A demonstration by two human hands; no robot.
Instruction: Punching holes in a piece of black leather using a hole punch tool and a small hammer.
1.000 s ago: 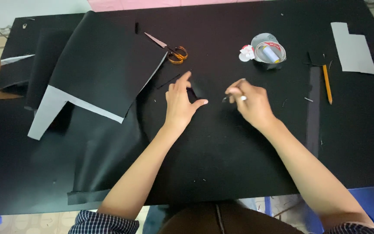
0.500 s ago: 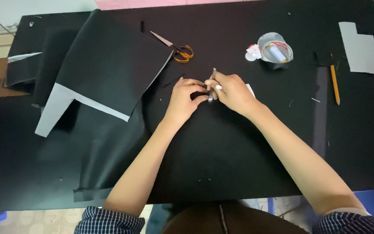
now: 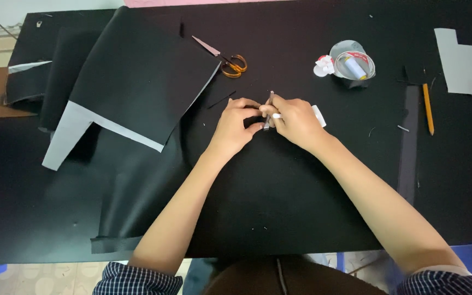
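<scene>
My right hand (image 3: 293, 120) grips a thin metal pronged tool (image 3: 269, 109), held nearly upright with its teeth down on a small black piece (image 3: 251, 121). My left hand (image 3: 236, 124) pinches that small black piece against the black table (image 3: 301, 207), fingertips touching the right hand. A small white block (image 3: 319, 116) lies just behind the right hand. Large black sheets (image 3: 137, 87) with grey backing lie to the left of my hands.
Orange-handled scissors (image 3: 226, 60) lie behind my hands. A clear round tub (image 3: 352, 64) holding a spool stands at the back right, with a yellow pencil (image 3: 428, 108), a long dark strip (image 3: 408, 142) and a grey cut piece (image 3: 462, 63) further right.
My right hand moved left with the tool and met my left hand, which curled its fingers onto the small black piece. The tool now stands with its teeth on that piece.
</scene>
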